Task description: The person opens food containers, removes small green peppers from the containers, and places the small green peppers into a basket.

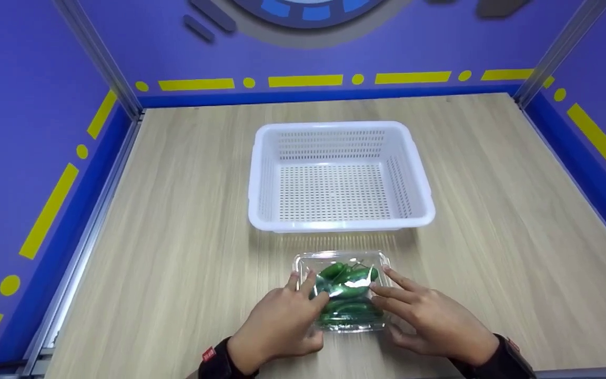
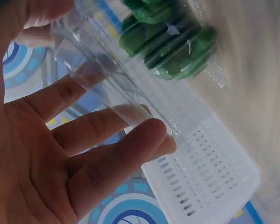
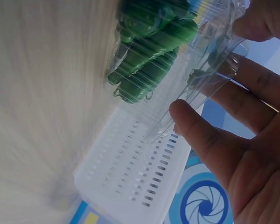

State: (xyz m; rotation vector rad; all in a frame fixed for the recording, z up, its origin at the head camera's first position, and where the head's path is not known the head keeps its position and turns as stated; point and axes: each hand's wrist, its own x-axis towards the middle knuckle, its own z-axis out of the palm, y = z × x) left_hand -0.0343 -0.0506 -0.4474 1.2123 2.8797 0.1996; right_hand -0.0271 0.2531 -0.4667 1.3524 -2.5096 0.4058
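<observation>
Head view shows both hands on a clear plastic clamshell box (image 1: 342, 292) filled with green chili peppers (image 1: 346, 296). The left hand (image 1: 280, 325) lies on the left side of the box with fingers almost straight and a little spread, the fingertips on the lid. The right hand (image 1: 429, 317) rests on the right side in the same way, fingers straight and spread, the thumb at the near right corner. In the left wrist view the fingers (image 2: 107, 122) lie flat against the transparent lid edge; in the right wrist view the fingers (image 3: 203, 135) also touch the lid rim, not curled around it.

The box stands on the light wooden table (image 1: 492, 221) near its front edge, its long axis running away from the person. The peppers inside lie mostly crosswise, slightly diagonal.

Just beyond the box is a white perforated plastic basket (image 1: 418, 173), apart from it. Bare table surface lies left and right of both. Blue walls with yellow marks (image 1: 303, 80) close the table on three sides.
</observation>
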